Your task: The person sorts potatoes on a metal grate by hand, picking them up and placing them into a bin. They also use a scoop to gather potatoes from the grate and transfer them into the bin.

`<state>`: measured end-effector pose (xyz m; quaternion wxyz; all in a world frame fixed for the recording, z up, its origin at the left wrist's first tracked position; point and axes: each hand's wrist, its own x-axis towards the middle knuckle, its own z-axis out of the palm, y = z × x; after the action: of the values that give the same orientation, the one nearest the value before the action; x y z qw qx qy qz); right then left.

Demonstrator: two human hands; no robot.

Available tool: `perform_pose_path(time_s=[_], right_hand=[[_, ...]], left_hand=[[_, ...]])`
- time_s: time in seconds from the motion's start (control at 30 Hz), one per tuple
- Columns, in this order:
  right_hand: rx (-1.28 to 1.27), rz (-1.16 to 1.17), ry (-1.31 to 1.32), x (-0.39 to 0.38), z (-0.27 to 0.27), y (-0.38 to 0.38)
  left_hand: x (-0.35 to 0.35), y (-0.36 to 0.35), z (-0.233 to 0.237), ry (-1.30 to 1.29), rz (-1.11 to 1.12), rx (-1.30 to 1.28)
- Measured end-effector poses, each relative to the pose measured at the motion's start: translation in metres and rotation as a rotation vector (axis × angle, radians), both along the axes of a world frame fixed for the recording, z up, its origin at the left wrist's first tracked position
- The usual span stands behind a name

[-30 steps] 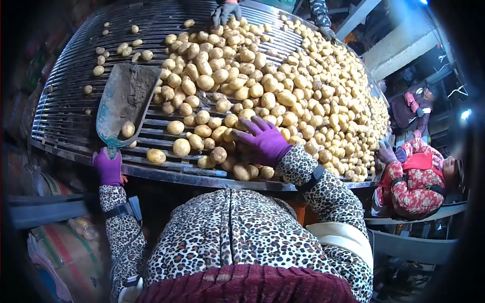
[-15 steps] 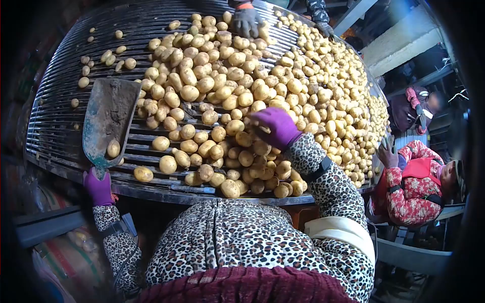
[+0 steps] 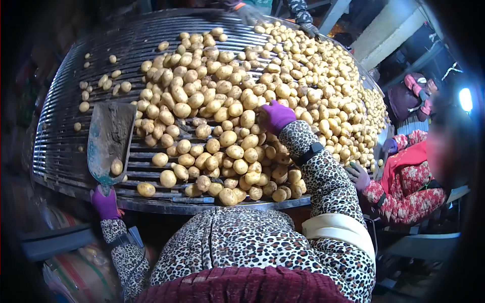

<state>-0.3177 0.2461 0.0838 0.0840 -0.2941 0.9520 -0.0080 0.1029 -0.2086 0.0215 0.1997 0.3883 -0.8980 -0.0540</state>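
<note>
My left hand [image 3: 105,203], in a purple glove, is closed around the handle of a metal scoop [image 3: 96,154] at the table's near left. Dried dirt coats the scoop's pan, and one potato [image 3: 116,166] lies in it near the handle. Purple-gloved too, my right hand [image 3: 278,117] is over the middle of a big heap of potatoes [image 3: 237,111]. Its fingers are bent down among the potatoes; their tips and anything they grip are hidden.
The slatted metal table [image 3: 55,126] carries the heap, with several loose potatoes at the left. Across it are a co-worker's blurred gloved hand [image 3: 248,14] and another gloved hand [image 3: 309,29]. A person in a red floral jacket [image 3: 409,177] works at the right, one gloved hand [image 3: 358,177] by the table edge.
My right hand has drawn its fingers in and down onto the potatoes. My left hand still holds the scoop. The view has shifted slightly; the person at right has leaned closer, hands apart.
</note>
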Motion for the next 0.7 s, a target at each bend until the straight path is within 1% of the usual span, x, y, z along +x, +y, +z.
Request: perform_pose_path(time_s=[0.1, 0.33, 0.37, 0.47, 0.5, 0.6, 0.67, 0.7], right_hand=[[0.063, 0.003, -0.038, 0.001, 0.001, 0.001], [0.045, 0.004, -0.018, 0.010, 0.005, 0.003], [-0.012, 0.026, 0.010, 0.014, 0.007, 0.004], [-0.029, 0.182, -0.157, 0.025, 0.028, 0.006], [0.057, 0.156, -0.157, 0.034, 0.042, 0.000], [-0.170, 0.305, -0.412, 0.008, 0.039, 0.026], [-0.274, 0.159, -0.601, -0.032, 0.033, 0.040], [-0.347, -0.033, -0.600, -0.044, 0.042, 0.035]], left_hand=[[0.000, -0.003, 0.000, 0.014, 0.006, 0.024], [-0.002, 0.002, 0.006, 0.024, -0.011, 0.039], [0.000, 0.001, 0.004, 0.026, -0.013, 0.035], [0.003, -0.005, -0.002, 0.025, 0.013, 0.031], [0.004, -0.006, -0.003, 0.028, 0.023, 0.036], [0.004, -0.004, -0.003, 0.013, 0.027, 0.046], [0.003, 0.000, 0.005, -0.002, 0.013, 0.059], [0.000, 0.008, 0.011, -0.006, 0.004, 0.071]])
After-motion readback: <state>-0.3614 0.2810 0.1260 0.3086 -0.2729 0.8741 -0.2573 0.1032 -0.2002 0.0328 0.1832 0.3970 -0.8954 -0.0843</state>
